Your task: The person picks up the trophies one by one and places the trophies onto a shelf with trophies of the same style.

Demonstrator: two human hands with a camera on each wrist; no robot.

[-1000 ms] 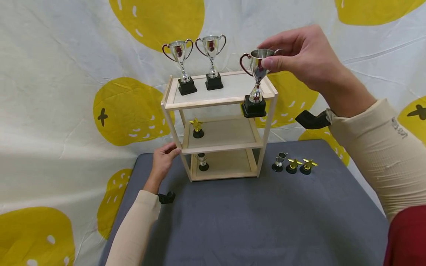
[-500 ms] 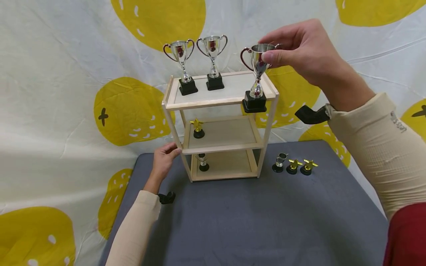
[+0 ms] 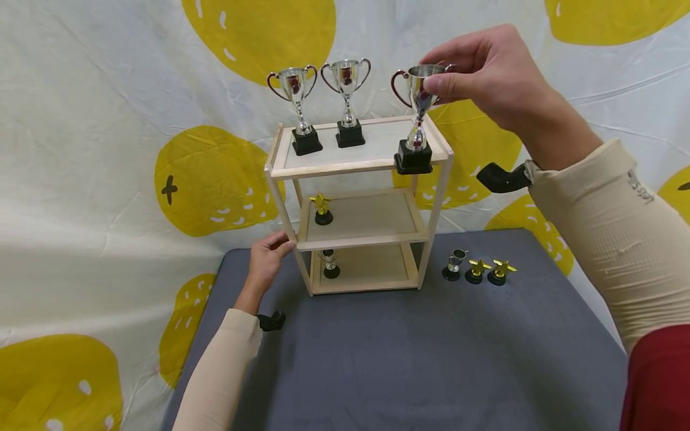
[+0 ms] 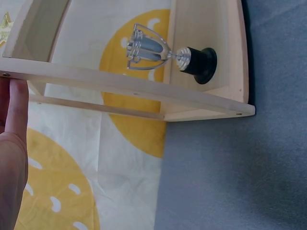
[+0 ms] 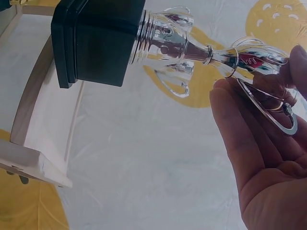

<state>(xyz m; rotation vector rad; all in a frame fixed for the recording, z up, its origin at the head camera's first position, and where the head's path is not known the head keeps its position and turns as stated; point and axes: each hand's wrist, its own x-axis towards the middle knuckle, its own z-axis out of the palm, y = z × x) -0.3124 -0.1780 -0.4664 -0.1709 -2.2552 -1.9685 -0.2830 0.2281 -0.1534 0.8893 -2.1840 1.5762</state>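
My right hand (image 3: pixel 501 90) pinches a silver two-handled trophy cup (image 3: pixel 414 157) by its bowl, thumb in front and fingers behind. Upright, its black square base overlaps the right front edge of the top tier of a wooden three-tier shelf (image 3: pixel 361 243). In the right wrist view that base (image 5: pixel 100 43) appears large beside the shelf corner. Two matching trophies, one at left (image 3: pixel 306 141) and one beside it (image 3: pixel 350 134), stand on the top tier. With thumb and fingers, my left hand (image 3: pixel 263 263) grips the left front post at the middle tier.
A gold star trophy (image 3: pixel 323 214) stands on the middle tier's left, a small silver cup (image 4: pixel 148 50) on the bottom tier. Right of the shelf, another small silver cup (image 3: pixel 454 264) and two gold star trophies (image 3: pixel 477 272) stand on the grey table (image 3: pixel 420 359). A patterned curtain hangs behind.
My right hand has raised the trophy slightly, bringing its base from below the top tier's front edge up to about that edge. The left hand keeps its place on the post.
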